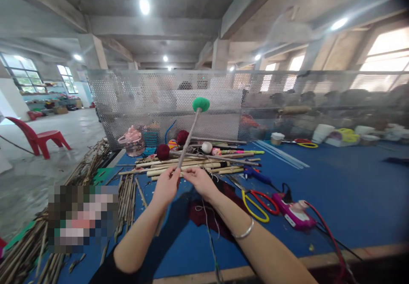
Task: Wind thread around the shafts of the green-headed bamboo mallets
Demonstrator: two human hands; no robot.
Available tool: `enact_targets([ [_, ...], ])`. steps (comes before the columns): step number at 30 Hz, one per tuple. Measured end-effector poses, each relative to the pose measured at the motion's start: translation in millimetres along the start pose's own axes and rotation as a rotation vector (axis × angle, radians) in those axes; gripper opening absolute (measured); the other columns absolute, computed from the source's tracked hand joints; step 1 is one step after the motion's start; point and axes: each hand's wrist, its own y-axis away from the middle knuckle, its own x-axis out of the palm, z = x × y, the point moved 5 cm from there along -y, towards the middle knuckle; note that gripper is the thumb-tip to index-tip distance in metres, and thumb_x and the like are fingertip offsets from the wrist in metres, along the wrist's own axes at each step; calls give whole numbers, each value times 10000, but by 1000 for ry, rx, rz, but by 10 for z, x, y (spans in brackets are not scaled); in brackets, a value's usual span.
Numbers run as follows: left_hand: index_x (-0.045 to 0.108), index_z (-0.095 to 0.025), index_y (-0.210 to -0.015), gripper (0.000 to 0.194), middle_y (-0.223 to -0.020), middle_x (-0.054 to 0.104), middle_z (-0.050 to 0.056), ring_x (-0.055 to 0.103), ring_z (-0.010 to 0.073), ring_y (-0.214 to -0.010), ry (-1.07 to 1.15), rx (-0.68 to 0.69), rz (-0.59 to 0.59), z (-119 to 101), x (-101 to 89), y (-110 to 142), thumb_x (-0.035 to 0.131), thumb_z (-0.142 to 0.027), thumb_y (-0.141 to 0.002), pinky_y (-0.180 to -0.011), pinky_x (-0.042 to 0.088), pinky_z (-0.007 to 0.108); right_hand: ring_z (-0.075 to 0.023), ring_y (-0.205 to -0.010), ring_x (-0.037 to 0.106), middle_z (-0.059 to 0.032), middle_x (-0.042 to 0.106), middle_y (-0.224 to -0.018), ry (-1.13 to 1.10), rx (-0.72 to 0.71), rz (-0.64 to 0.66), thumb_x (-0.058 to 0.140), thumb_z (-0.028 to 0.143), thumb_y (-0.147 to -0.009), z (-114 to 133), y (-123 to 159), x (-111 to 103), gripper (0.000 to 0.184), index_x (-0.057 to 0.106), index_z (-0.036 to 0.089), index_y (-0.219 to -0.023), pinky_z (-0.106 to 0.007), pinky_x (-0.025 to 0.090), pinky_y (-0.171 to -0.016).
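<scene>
My left hand (168,185) is closed round the lower part of a stick (191,135) that looks wrapped in grey yarn. The stick slants up and away, with a fuzzy green ball (201,104) on its far end. Right beside it, the fingers of my right hand (200,182) pinch together close to the stick. Loose grey yarn (207,222) trails from under that hand towards the table's front edge; where it meets my fingers is hidden. A dark red cloth (200,213) lies beneath my right forearm.
Behind my hands lie bare sticks (153,163) and sticks with dark red (163,152) and white balls (207,148). Scissors (255,206), a blue glue gun (257,174) and a purple power strip (294,216) with cables sit right. Twig bundles (127,203) lie left. A perforated panel (134,101) stands behind.
</scene>
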Motion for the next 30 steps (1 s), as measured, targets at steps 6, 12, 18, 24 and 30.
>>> enact_targets([
  [6, 432, -178, -859, 397, -532, 513, -72, 248, -2, -297, 156, -43, 109, 202, 186, -16, 655, -359, -585, -326, 130, 135, -113, -552, 488, 16, 557, -599, 25, -79, -86, 608, 382, -662, -48, -2, -185, 217, 588, 166, -679, -238, 375, -551],
  [12, 418, -175, -784, 330, -620, 567, -37, 293, -3, -322, 298, 43, 136, 248, 202, 100, 623, -399, -654, -318, 179, 136, -94, -465, 461, 19, 545, -545, -138, 4, 24, 618, 388, -669, -107, 51, -75, 230, 553, 167, -681, -211, 325, -444],
  [18, 473, -175, -893, 328, -667, 546, -26, 375, 21, -391, 338, 69, 201, 295, 254, 221, 572, -429, -710, -350, 270, 152, -24, -315, 260, 60, 467, -466, -259, 133, 184, 625, 383, -681, -149, 80, -37, 300, 563, 160, -872, -169, 110, -329],
  [24, 480, -174, -820, 332, -540, 423, -69, 216, -3, -349, 419, -145, 187, 511, 327, 316, 530, -489, -724, -330, 165, 130, 9, -305, 206, 32, 539, -593, -280, 186, 287, 648, 338, -662, -215, 74, -115, 301, 608, 137, -883, -181, 85, -310],
  [30, 424, -168, -726, 351, -515, 425, -69, 182, -14, -324, 566, -282, 92, 618, 386, 344, 550, -495, -702, -309, 110, 119, -1, -313, 133, 98, 360, -418, -337, 309, 335, 650, 335, -662, -348, 67, -41, 309, 595, 124, -881, -166, 48, -314],
])
